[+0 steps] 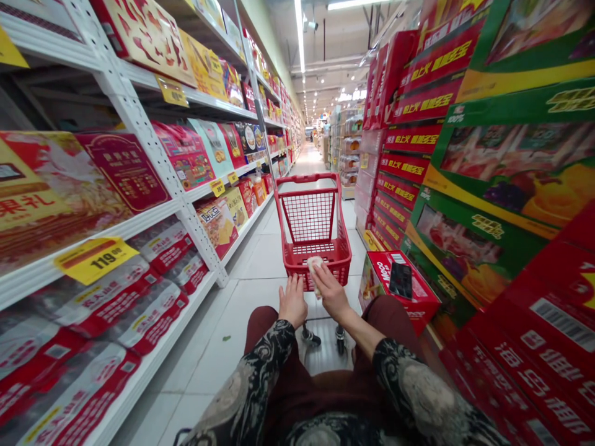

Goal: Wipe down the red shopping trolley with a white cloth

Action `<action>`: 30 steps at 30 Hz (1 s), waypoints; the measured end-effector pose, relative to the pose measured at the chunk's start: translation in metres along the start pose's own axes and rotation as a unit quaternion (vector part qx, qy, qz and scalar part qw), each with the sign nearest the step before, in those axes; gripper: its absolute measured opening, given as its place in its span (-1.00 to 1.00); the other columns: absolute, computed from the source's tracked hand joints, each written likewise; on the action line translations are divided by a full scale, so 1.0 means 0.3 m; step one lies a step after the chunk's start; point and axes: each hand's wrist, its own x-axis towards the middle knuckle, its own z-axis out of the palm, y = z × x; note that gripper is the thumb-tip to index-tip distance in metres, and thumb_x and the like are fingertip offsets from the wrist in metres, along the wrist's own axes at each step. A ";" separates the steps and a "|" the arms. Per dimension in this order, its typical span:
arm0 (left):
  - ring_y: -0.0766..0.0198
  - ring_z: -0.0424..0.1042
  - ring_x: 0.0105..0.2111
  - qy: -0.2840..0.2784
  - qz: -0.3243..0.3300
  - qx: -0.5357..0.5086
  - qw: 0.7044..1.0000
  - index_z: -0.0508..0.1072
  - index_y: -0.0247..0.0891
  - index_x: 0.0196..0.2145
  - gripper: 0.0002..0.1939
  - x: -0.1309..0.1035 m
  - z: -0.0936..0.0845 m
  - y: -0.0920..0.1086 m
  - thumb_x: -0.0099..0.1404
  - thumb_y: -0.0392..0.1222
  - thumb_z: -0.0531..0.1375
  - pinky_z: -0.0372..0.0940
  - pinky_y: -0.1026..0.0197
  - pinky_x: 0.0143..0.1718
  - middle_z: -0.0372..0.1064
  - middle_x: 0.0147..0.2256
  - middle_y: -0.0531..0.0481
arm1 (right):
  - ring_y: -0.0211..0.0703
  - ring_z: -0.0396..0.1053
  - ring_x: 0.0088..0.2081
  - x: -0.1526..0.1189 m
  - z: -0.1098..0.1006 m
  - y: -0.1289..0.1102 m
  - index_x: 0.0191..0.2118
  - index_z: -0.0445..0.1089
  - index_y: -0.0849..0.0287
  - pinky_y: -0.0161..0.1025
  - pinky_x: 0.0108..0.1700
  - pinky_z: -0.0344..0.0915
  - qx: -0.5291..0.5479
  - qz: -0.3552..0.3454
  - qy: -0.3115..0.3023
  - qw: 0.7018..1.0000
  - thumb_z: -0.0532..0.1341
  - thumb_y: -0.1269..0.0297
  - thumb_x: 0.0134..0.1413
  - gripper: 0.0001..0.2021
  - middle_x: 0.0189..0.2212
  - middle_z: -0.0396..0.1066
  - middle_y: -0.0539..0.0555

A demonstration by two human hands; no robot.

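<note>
The fingers of the right hand (333,293) lie close together and bend over a crumpled pale cloth (315,265), pinching it at the near edge of a red shopping cart (342,273); the hand hides part of the cloth. Just beside it, the left hand (292,301) is bare, its fingers stretched forward and slightly spread, their tips at the same edge, though whether they touch it cannot be told. Black-and-grey patterned sleeves (268,350) cover both forearms, which reach between the person's bent knees, in dark reddish trousers (259,325). The cart stands upright on the pale tiled floor (253,263), its casters (312,337) showing below the hands. Near the right knee, a black phone (400,280) lies on top of a red carton (424,293). Beyond that carton rise stacked green boxes (497,162) with fruit pictures and a column of red boxes (409,166). Along the left, white shelves (179,201) carry boxed goods, with shrink-wrapped packs (90,303) on the lowest level beneath a yellow price tag (97,259) reading 119.
</note>
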 end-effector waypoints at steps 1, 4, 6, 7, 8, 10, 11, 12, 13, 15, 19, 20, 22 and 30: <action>0.14 -0.24 0.25 -0.001 -0.002 0.001 1.000 -0.06 -0.35 0.20 -0.27 0.000 -0.001 -0.003 0.04 -0.42 -0.04 -0.19 -0.14 0.19 -0.24 0.26 -0.16 | -0.09 -0.20 0.26 0.000 0.022 -0.003 0.13 0.18 0.25 -0.02 0.16 0.11 -0.007 -0.006 -0.016 1.000 -0.03 0.56 0.09 -0.54 0.14 0.14 0.19; 0.15 -0.25 0.25 -0.005 0.003 0.004 1.000 -0.06 -0.35 0.20 -0.27 -0.002 -0.001 -0.008 0.03 -0.42 -0.04 -0.21 -0.12 0.20 -0.25 0.26 -0.15 | -0.07 -0.13 0.24 -0.047 0.091 -0.004 0.10 0.22 0.27 -0.02 0.15 0.14 -0.020 -0.011 -0.081 0.996 0.00 0.57 0.06 -0.55 0.13 0.16 0.20; 0.14 -0.26 0.25 -0.012 0.013 0.006 1.000 -0.08 -0.36 0.21 -0.26 -0.005 0.004 -0.011 0.03 -0.42 -0.04 -0.22 -0.12 0.20 -0.26 0.27 -0.16 | -0.07 -0.05 0.22 -0.097 0.124 -0.002 0.06 0.26 0.27 -0.02 0.12 0.18 -0.027 -0.009 -0.122 0.992 0.02 0.58 0.04 -0.57 0.10 0.20 0.21; 0.14 -0.27 0.25 -0.016 0.019 0.006 1.000 -0.08 -0.36 0.21 -0.25 -0.007 0.008 -0.012 0.02 -0.41 -0.03 -0.22 -0.11 0.20 -0.27 0.27 -0.15 | -0.07 0.00 0.20 -0.119 0.133 -0.001 0.04 0.29 0.27 -0.04 0.10 0.22 -0.030 -0.009 -0.137 0.990 0.02 0.58 0.04 -0.59 0.07 0.24 0.21; 0.14 -0.27 0.26 -0.018 0.025 0.006 0.999 -0.09 -0.36 0.21 -0.24 -0.009 0.011 -0.012 0.02 -0.41 -0.03 -0.22 -0.11 0.20 -0.28 0.27 -0.15 | -0.07 0.03 0.19 -0.135 0.134 -0.001 0.01 0.32 0.27 -0.05 0.07 0.25 -0.033 -0.010 -0.146 0.989 0.02 0.57 0.04 -0.60 0.04 0.28 0.21; 0.13 -0.28 0.26 -0.018 0.038 0.006 0.999 -0.10 -0.35 0.22 -0.23 -0.013 0.014 -0.012 0.01 -0.41 -0.02 -0.22 -0.11 0.20 -0.29 0.27 -0.14 | -0.08 0.05 0.18 -0.144 0.112 -0.002 -0.01 0.34 0.26 -0.09 0.04 0.29 -0.031 -0.016 -0.143 0.989 0.01 0.57 0.05 -0.62 0.02 0.31 0.20; 0.13 -0.27 0.26 -0.014 0.043 0.006 0.999 -0.10 -0.35 0.22 -0.23 -0.014 0.013 -0.012 0.01 -0.42 -0.03 -0.21 -0.11 0.20 -0.29 0.27 -0.15 | -0.09 0.02 0.19 -0.135 0.088 -0.002 0.01 0.32 0.25 -0.10 0.05 0.27 -0.023 -0.021 -0.131 0.991 0.01 0.56 0.06 -0.61 0.03 0.29 0.18; 0.13 -0.27 0.26 -0.008 0.045 0.006 0.999 -0.10 -0.36 0.22 -0.23 -0.014 0.010 -0.011 0.01 -0.43 -0.03 -0.21 -0.11 0.20 -0.29 0.27 -0.15 | -0.10 -0.03 0.21 -0.119 0.057 -0.001 0.04 0.29 0.24 -0.09 0.08 0.24 -0.013 -0.025 -0.111 0.993 0.00 0.55 0.07 -0.59 0.06 0.26 0.17; 0.13 -0.27 0.26 -0.002 0.045 0.006 0.999 -0.09 -0.36 0.22 -0.24 -0.013 0.006 -0.009 0.01 -0.44 -0.04 -0.20 -0.11 0.20 -0.29 0.27 -0.16 | -0.10 -0.08 0.23 -0.095 0.021 0.003 0.09 0.24 0.23 -0.07 0.12 0.19 -0.004 -0.026 -0.086 0.996 -0.01 0.55 0.08 -0.57 0.10 0.20 0.16; 0.13 -0.27 0.26 0.016 0.044 0.003 0.999 -0.09 -0.36 0.21 -0.24 -0.010 -0.006 -0.003 0.02 -0.46 -0.05 -0.21 -0.12 0.20 -0.29 0.27 -0.15 | -0.10 -0.17 0.25 -0.043 -0.054 0.021 0.15 0.14 0.21 -0.02 0.18 0.09 0.002 -0.010 -0.030 0.999 -0.03 0.55 0.10 -0.53 0.17 0.09 0.14; 0.14 -0.28 0.26 0.031 0.051 -0.004 0.998 -0.08 -0.34 0.22 -0.25 -0.002 -0.029 0.028 0.02 -0.48 -0.06 -0.20 -0.11 0.20 -0.30 0.27 -0.13 | -0.14 -0.19 0.25 -0.014 -0.125 0.087 0.20 0.05 0.14 -0.04 0.20 0.04 -0.033 0.041 0.023 0.998 -0.07 0.59 0.08 -0.46 0.20 0.03 0.10; 0.14 -0.28 0.26 0.027 0.055 -0.004 0.998 -0.08 -0.35 0.22 -0.25 -0.002 -0.032 0.039 0.03 -0.48 -0.07 -0.20 -0.10 0.20 -0.30 0.27 -0.13 | -0.15 -0.19 0.25 -0.036 -0.118 0.103 0.20 0.06 0.13 -0.05 0.20 0.05 -0.042 0.049 0.019 0.998 -0.07 0.61 0.07 -0.44 0.19 0.03 0.10; 0.15 -0.28 0.26 0.012 0.069 -0.002 0.998 -0.08 -0.35 0.22 -0.25 -0.005 -0.033 0.059 0.03 -0.47 -0.07 -0.20 -0.08 0.21 -0.30 0.27 -0.12 | -0.14 -0.19 0.25 -0.109 -0.079 0.128 0.18 0.09 0.16 -0.05 0.18 0.08 -0.055 0.062 -0.001 0.997 -0.07 0.64 0.03 -0.43 0.18 0.07 0.13; 0.19 -0.31 0.26 -0.039 0.102 0.010 0.994 -0.07 -0.34 0.22 -0.22 -0.021 -0.011 0.075 -0.01 -0.46 -0.06 -0.24 -0.05 0.22 -0.33 0.27 -0.07 | -0.18 -0.12 0.24 -0.253 -0.034 0.122 0.18 0.10 0.13 -0.07 0.10 0.20 -0.022 0.057 -0.079 0.995 -0.05 0.68 -0.05 -0.37 0.15 0.13 0.14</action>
